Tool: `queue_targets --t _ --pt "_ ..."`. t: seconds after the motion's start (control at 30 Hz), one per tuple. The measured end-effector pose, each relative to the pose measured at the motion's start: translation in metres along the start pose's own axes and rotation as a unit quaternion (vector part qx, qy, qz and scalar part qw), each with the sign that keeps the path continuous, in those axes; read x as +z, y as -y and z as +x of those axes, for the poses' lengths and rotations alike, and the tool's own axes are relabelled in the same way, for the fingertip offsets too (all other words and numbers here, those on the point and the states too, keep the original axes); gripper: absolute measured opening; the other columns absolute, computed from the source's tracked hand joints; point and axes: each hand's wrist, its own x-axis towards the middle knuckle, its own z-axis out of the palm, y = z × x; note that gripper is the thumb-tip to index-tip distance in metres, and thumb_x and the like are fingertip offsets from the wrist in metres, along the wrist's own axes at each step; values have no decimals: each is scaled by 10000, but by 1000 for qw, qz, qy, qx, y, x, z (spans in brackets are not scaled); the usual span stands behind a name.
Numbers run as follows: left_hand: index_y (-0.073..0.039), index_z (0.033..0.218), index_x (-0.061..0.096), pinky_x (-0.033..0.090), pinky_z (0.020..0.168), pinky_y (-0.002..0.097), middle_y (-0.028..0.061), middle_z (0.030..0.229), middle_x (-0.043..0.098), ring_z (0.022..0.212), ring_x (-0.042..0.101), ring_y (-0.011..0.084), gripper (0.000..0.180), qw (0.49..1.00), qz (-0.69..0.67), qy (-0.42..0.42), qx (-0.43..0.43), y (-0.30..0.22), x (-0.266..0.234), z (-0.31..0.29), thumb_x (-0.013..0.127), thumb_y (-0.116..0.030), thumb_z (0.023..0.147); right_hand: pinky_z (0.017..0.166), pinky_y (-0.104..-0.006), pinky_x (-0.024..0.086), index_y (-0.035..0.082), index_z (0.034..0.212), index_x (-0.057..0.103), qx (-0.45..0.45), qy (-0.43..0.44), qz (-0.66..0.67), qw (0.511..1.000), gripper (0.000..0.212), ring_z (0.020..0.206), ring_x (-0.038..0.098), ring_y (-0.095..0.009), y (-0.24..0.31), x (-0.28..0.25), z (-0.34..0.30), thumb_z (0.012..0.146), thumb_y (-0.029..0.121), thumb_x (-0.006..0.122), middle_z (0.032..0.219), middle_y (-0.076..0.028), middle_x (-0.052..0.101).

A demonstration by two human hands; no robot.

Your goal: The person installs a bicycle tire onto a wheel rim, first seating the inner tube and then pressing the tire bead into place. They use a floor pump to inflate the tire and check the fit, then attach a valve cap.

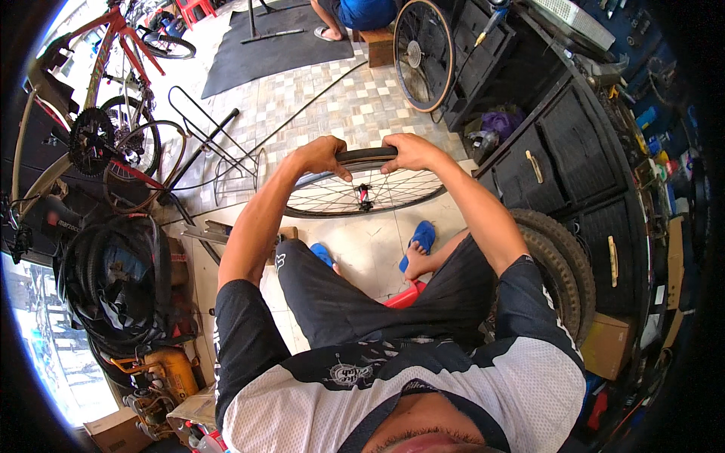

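Note:
In front of my knees a bicycle wheel stands on edge, tilted, with thin spokes and a dark hub with a red band. Its black tire shows at the top between my hands. My left hand is closed round the upper left of the tire, thumb on the near side. At the upper right, my right hand grips the tire likewise, its thumb pointing inward. The two hands are a short gap apart. Fingers beyond the tire are mostly hidden.
A red bicycle frame and a black wire stand are on the left. Another wheel leans by dark cabinets. Knobby tires stand at my right. Black tubes hang above a yellow machine. A person sits beyond.

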Motion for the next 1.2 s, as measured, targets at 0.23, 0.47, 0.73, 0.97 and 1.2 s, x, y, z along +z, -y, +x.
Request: queue_targets --t 0.23,0.47,0.73,0.97,1.2 --pt "3 1022 698 532 784 453 236 929 729 879 702 380 571 992 34 -114 41 -4 15 -1 956 -387 694 897 -465 513 12 1097 710 -21 -45 -27 998 549 1078 657 -394 -13 -5 -9 739 374 915 1109 -202 702" --pt "-29 1123 720 511 767 350 94 900 732 824 642 180 483 989 -137 -46 16 62 31 -42 909 -344 810 954 -420 502 26 1175 702 32 -11 4 999 600 1124 645 -357 -57 -28 -46 772 421 907 1135 -169 695" --pt "-8 1053 700 494 717 440 194 865 708 794 668 339 547 985 -26 -116 126 8 45 -1 891 -446 789 879 -462 552 9 1132 701 -50 88 -89 991 691 1034 692 -413 40 -10 12 708 518 895 1069 -218 728" --pt "-9 1033 709 490 689 406 134 821 702 758 628 237 541 989 -117 -79 50 23 71 -13 893 -460 797 810 -470 521 13 1086 688 -37 97 -79 991 640 980 688 -396 17 0 0 717 486 912 995 -192 726" --pt "-9 1014 720 479 686 398 131 810 689 756 618 224 534 986 -156 -61 17 53 84 -40 911 -448 779 768 -428 509 20 1082 693 0 94 -14 996 616 902 678 -327 -22 -29 -30 714 454 930 978 -178 730"
